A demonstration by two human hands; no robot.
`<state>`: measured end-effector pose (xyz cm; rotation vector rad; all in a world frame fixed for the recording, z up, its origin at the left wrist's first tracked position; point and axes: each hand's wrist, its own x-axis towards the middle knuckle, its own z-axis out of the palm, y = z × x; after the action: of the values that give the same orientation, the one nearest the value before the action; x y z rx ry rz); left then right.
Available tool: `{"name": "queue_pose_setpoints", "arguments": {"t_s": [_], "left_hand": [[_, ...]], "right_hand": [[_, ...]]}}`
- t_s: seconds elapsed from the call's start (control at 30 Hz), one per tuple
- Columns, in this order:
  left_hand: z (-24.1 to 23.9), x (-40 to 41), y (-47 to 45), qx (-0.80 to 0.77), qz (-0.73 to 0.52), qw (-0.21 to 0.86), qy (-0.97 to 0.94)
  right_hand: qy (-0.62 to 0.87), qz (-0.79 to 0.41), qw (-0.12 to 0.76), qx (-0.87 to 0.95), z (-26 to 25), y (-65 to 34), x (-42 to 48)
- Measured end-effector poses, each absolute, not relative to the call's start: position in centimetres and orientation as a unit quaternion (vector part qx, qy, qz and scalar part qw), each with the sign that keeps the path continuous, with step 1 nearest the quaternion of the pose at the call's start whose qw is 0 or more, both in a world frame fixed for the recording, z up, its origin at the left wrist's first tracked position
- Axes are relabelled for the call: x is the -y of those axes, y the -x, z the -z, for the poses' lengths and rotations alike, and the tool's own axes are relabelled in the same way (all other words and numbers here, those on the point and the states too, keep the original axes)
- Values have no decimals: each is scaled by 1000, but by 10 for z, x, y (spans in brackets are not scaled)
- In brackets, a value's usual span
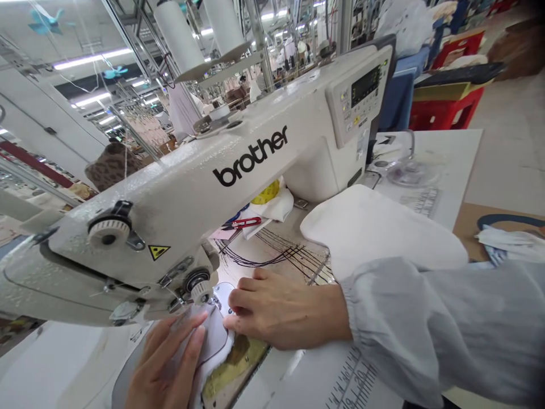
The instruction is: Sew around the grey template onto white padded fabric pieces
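The left hand (168, 363) lies with its fingers stretched nearly straight and pressed down on cloth; the right hand (285, 311) has its fingers curled, with a fingertip at the cloth's edge, and I cannot tell whether it pinches it. Taking the needle area as the clock's centre, the left hand sits at seven o'clock and the right at three.

Both work on a pale tabletop (293, 378) with a black-printed ruler scale (353, 380) at four o'clock and thin dark curving lines at one to two. A white metal sewing machine (255, 153) lettered "brother" spans the space above. Behind it, a large workshop recedes, with long white ceiling lights (93, 59) at eleven.

The small padded piece of pale grey cloth with a dark outline and fluffy white edge (215, 335) lies at six o'clock, between the hands and touching both, its far end under the needle area. A larger white padded cloth (383, 227) rests at two, just beyond the right wrist; red-handled snips (247, 222) lie at one.

A shallow, round, clear plastic dish (409, 170) stands at two, its contents too blurred to tell. Farther off, between one and two, a translucent white plastic bag (402, 25) bulges, contents unclear.
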<state>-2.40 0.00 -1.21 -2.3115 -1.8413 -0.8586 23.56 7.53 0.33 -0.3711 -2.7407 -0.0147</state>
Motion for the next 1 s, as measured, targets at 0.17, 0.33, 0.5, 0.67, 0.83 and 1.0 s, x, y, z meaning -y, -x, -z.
{"name": "queue_pose_setpoints", "arguments": {"t_s": [0.17,0.33,0.5,0.67,0.83,1.0], "left_hand": [[10,-5,10,525,250,95,808],[9,-7,3,500,237,139,822],[12,-6,8,490,194,134,839],[12,-4,4,503,206,111,832],[10,-3,0,512,227,99,822],[11,-3,3,512,211,93,827]], "right_hand": [[136,14,185,973,-3,-235,-75],[135,17,184,973,-3,-234,-76],[140,19,195,970,-2,-233,-76],[139,10,191,972,-1,-235,-73],[138,-3,180,974,-6,-236,-70],[140,-10,158,977,-10,-235,-70]]}}
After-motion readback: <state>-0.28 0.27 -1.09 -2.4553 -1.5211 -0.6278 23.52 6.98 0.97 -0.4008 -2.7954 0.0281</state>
